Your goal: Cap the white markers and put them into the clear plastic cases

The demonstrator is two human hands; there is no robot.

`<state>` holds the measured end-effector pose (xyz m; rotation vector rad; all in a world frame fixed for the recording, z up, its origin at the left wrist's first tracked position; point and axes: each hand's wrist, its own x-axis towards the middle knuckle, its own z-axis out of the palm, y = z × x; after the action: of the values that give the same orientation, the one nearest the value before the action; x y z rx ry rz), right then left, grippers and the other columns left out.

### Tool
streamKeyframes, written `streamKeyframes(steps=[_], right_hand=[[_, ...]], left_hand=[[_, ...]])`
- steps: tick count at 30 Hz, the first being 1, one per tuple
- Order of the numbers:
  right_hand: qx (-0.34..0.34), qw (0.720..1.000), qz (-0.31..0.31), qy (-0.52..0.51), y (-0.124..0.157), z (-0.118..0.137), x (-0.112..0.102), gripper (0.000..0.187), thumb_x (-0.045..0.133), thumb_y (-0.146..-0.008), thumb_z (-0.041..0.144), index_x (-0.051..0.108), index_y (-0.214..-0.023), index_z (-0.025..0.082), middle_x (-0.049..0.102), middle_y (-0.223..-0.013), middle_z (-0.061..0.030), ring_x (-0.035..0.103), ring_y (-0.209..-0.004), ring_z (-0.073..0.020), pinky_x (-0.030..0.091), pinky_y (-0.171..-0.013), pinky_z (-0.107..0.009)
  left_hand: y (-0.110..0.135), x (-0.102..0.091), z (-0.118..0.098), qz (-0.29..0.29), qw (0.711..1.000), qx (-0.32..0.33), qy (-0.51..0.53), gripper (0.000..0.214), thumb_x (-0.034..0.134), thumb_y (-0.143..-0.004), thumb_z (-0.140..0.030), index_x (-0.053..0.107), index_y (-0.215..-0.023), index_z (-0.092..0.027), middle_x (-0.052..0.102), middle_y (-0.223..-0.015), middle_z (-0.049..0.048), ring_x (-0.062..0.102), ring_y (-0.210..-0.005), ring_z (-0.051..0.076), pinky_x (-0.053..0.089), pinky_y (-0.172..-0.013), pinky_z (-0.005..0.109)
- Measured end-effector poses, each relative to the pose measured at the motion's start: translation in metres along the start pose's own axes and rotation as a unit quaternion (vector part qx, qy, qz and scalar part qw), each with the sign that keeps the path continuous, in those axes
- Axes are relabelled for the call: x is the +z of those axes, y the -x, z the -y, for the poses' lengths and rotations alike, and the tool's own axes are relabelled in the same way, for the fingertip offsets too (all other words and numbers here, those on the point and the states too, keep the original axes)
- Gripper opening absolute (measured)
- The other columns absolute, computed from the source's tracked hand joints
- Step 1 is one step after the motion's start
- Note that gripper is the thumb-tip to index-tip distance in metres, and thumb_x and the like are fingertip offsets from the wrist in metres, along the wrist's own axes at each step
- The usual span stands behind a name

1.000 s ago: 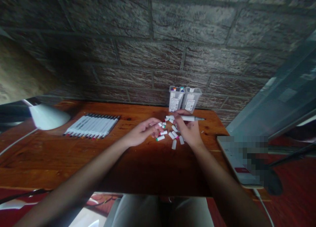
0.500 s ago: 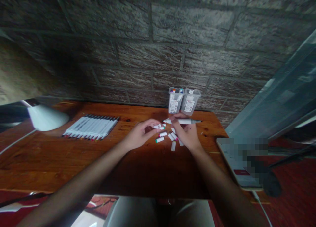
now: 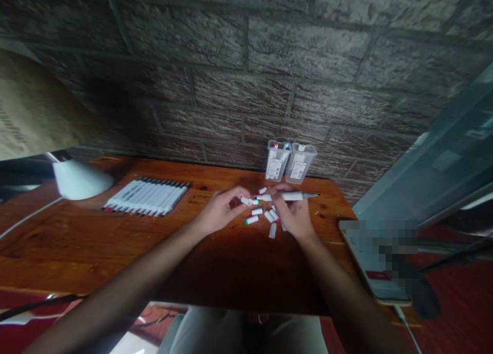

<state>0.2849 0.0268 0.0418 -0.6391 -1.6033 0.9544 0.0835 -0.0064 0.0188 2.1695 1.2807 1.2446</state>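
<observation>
My right hand (image 3: 293, 215) pinches a white marker (image 3: 292, 196) that lies level, its dark tip pointing right. My left hand (image 3: 220, 209) pinches a small white cap (image 3: 248, 201) just left of the marker's near end. Several loose white caps (image 3: 265, 218) with coloured ends lie scattered on the wooden table (image 3: 115, 246) under and between both hands. A neat row of several white markers (image 3: 146, 197) lies to the left.
Two clear plastic marker boxes (image 3: 289, 162) stand at the back against the brick wall. A white desk lamp (image 3: 79, 178) sits at the left. A book-like object (image 3: 375, 264) lies at the table's right edge, partly blurred, beside a glass panel.
My left hand has lifted a cap from the pile and brought it up toward the marker's left end. The right hand keeps the marker in nearly the same place.
</observation>
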Motion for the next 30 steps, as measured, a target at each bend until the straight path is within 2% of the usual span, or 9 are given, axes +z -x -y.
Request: streamKeyframes(steps=[4,12,17,24,28,30], right_hand=[[-0.009,1.000,0.008,0.007,0.0005,0.0000,0.0008,0.018,0.061,-0.087,0.034,0.064,-0.076,0.020,0.066,-0.070,-0.0009,0.062,-0.064,-0.0147,0.049,-0.059,-0.026],[-0.027,0.998,0.030,0.038,0.0023,0.0008,0.0029,0.018,0.059,-0.088,0.033,0.064,-0.077,0.020,0.066,-0.067,-0.0006,0.062,-0.059,-0.0144,0.047,-0.053,-0.025],[-0.056,0.992,0.050,0.097,0.0041,0.0034,0.0015,0.016,0.058,-0.090,0.028,0.065,-0.078,0.020,0.066,-0.064,0.0008,0.060,-0.055,-0.0129,0.045,-0.052,-0.024],[-0.118,0.976,0.077,0.165,0.0037,0.0061,-0.0004,0.012,0.059,-0.090,0.026,0.069,-0.084,0.021,0.071,-0.074,-0.0009,0.064,-0.062,-0.0141,0.048,-0.060,-0.026],[-0.169,0.961,0.105,0.193,0.0033,0.0023,0.0016,0.009,0.060,-0.088,0.022,0.068,-0.090,0.023,0.072,-0.082,-0.0016,0.066,-0.074,-0.0158,0.051,-0.071,-0.028],[-0.173,0.958,0.111,0.199,0.0034,0.0001,0.0023,0.010,0.060,-0.088,0.022,0.068,-0.093,0.024,0.072,-0.084,-0.0017,0.066,-0.077,-0.0161,0.050,-0.074,-0.029]], left_hand=[[0.0002,-0.0017,-0.0010,-0.001,1.000,0.000,-0.028,0.012,0.061,-0.091,-0.024,0.062,-0.100,-0.018,0.073,-0.099,0.0031,0.067,-0.079,0.014,0.050,-0.068,0.022],[0.0002,-0.0028,-0.0009,0.001,0.999,0.005,-0.047,0.011,0.058,-0.092,-0.025,0.062,-0.101,-0.018,0.072,-0.099,0.0029,0.067,-0.081,0.014,0.049,-0.070,0.022],[0.0000,-0.0036,-0.0017,-0.010,0.998,0.012,-0.068,0.009,0.059,-0.090,-0.020,0.061,-0.099,-0.019,0.071,-0.095,0.0006,0.066,-0.083,0.013,0.048,-0.071,0.021],[0.0000,-0.0043,-0.0028,-0.014,0.997,0.009,-0.076,0.010,0.058,-0.090,-0.020,0.061,-0.099,-0.019,0.070,-0.091,-0.0005,0.064,-0.077,0.012,0.046,-0.067,0.020],[-0.0003,-0.0064,-0.0038,-0.011,0.996,0.006,-0.088,0.010,0.056,-0.090,-0.021,0.061,-0.098,-0.019,0.070,-0.089,-0.0007,0.064,-0.075,0.012,0.046,-0.067,0.020],[-0.0002,-0.0075,-0.0037,-0.005,0.995,0.003,-0.100,0.011,0.055,-0.090,-0.021,0.061,-0.099,-0.019,0.070,-0.090,-0.0005,0.064,-0.074,0.012,0.046,-0.066,0.020]])
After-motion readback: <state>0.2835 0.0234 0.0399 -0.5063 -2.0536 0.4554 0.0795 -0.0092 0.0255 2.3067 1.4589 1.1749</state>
